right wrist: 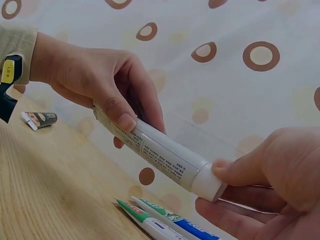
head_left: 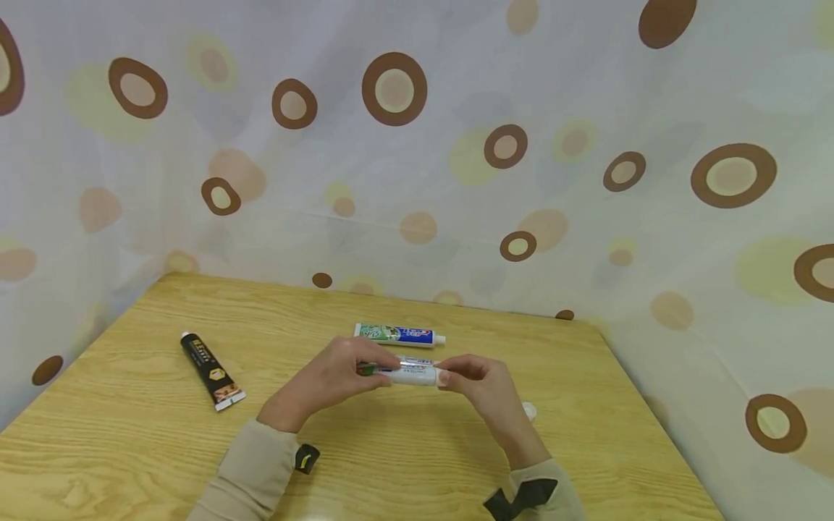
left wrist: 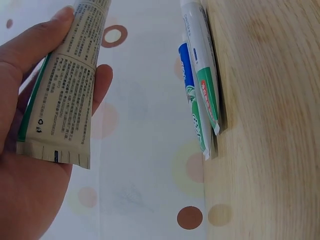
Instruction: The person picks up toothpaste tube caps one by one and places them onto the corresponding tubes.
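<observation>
A white toothpaste tube (head_left: 415, 375) with small printed text is held level above the table between both hands. My left hand (head_left: 332, 373) grips its body near the flat crimped end, thumb on one face and fingers behind, as the left wrist view shows. At the other end, my right hand (head_left: 485, 391) pinches the white cap (right wrist: 207, 183) between thumb and fingers. Behind it on the table lie a blue and green toothpaste tube (head_left: 397, 335) and a white tube with a green end (left wrist: 202, 60), the latter largely hidden by the held tube in the head view.
A black toothpaste tube (head_left: 211, 371) lies on the left of the wooden table (head_left: 365, 463). Beside the right wrist a small white object (head_left: 530, 411) is partly hidden. A patterned curtain (head_left: 417, 174) stands along the table's back and sides.
</observation>
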`<state>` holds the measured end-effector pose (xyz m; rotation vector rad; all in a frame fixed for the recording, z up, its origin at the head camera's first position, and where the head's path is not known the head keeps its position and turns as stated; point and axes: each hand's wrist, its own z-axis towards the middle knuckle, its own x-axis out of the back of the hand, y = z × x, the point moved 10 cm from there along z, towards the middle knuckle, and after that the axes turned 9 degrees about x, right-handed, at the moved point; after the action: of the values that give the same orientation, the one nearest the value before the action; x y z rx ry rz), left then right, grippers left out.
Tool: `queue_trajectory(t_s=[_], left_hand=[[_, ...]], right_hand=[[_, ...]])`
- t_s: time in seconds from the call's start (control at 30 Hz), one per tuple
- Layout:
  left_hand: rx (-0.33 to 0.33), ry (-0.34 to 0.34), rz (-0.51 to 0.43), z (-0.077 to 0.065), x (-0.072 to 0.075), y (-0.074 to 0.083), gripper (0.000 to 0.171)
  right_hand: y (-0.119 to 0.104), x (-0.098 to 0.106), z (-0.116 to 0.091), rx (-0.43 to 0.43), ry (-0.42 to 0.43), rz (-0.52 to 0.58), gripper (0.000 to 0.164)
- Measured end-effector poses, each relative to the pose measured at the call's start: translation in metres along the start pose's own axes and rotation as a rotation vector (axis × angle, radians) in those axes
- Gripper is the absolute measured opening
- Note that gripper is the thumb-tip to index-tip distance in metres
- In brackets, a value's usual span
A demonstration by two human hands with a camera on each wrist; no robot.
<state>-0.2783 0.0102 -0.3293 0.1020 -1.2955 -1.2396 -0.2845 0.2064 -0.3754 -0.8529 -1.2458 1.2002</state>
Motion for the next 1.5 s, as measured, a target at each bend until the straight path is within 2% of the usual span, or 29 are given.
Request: queue_trajectory(t_s=[0.1, 0.43, 0.7, 0.97, 1.13, 1.23, 1.37, 1.5], left_hand=[[0.028, -0.020, -0.011, -0.001, -0.001, -0.004, 0.021], [0.155, -0.166, -0.113, -0.003, -0.012, -0.024, 0.025], [0.226, -0.177, -0.106, -0.005, -0.012, -0.036, 0.024], [0.225, -0.166, -0.095, -0.006, -0.011, -0.042, 0.024], [0.245, -0.170, -0.101, -0.006, -0.016, -0.051, 0.028], [0.236, -0.167, -0.060, -0.005, -0.020, -0.054, 0.032], [0.193, -0.152, 0.011, -0.003, -0.023, -0.052, 0.034], [0.193, -0.147, 0.028, -0.002, -0.028, -0.055, 0.033]], right_hand=[[0.003, -0.001, 0.001, -0.008, -0.006, -0.001, 0.021], [0.011, -0.003, 0.002, -0.021, -0.042, 0.024, 0.024], [0.020, 0.008, 0.005, -0.022, 0.001, 0.036, 0.022], [0.021, 0.010, 0.004, -0.024, 0.002, 0.059, 0.022], [0.027, 0.009, 0.004, -0.025, -0.001, 0.048, 0.021], [0.032, 0.007, 0.005, -0.034, 0.000, 0.030, 0.020], [0.035, 0.005, 0.005, -0.046, 0.007, 0.003, 0.020], [0.036, 0.005, 0.005, -0.049, 0.023, -0.014, 0.019]])
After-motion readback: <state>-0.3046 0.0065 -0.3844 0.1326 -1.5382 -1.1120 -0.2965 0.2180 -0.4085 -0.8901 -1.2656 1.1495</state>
